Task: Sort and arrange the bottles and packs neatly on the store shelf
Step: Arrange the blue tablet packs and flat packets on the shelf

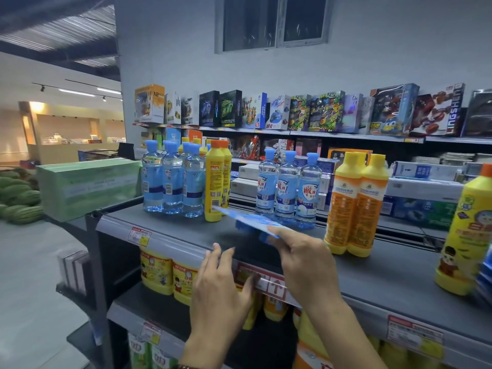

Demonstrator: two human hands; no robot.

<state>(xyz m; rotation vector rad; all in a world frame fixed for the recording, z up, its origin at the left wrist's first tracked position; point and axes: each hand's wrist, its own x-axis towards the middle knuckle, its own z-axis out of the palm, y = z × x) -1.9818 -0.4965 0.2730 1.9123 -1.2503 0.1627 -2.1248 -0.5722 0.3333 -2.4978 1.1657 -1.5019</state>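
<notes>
Flat blue pack [255,222] sits low over the top shelf [170,230], front centre, tilted, its far end just in front of three blue-capped bottles [288,190]. Right hand [303,259] pinches the near edge between thumb and fingers, probably to slide it flat into the gap. Left hand [221,286] holds nothing, fingers straight, at the shelf's front rail. Yellow bottle [214,182] stands left of the gap, orange bottle pair [354,203] right; both narrow the path.
</notes>
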